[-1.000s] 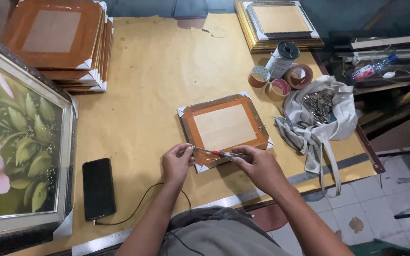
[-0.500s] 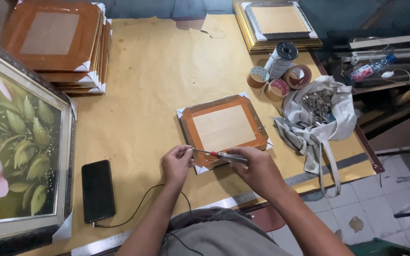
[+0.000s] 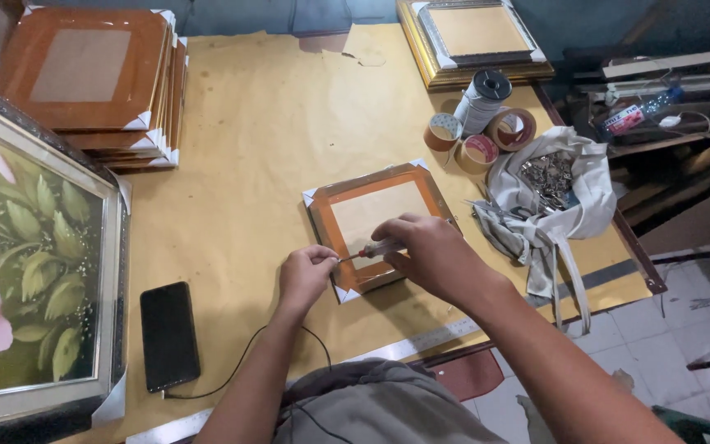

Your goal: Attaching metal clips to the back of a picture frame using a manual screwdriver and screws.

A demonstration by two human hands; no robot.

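Observation:
A small picture frame (image 3: pixel 375 191) lies face down on the paper-covered table (image 3: pixel 273 123), with an orange-brown back and white corner guards. My right hand (image 3: pixel 429 255) grips a screwdriver (image 3: pixel 369 251) with a red and clear handle, its tip pointing left at the frame's near-left edge. My left hand (image 3: pixel 306 275) pinches something tiny at that tip, right against the frame's edge; the item is too small to identify.
A stack of similar frames (image 3: pixel 96 82) sits at the back left, and a large flower painting (image 3: pixel 26 271) leans at the left. A black phone (image 3: pixel 168 335) with a cable lies near the front edge. Tape rolls (image 3: pixel 478 131), a white cloth bag of metal hardware (image 3: pixel 548 185) and another frame (image 3: pixel 474 37) are at the right.
Both hands stay at the frame's near-left edge; the right hand has shifted slightly with the screwdriver. The camera view has barely moved.

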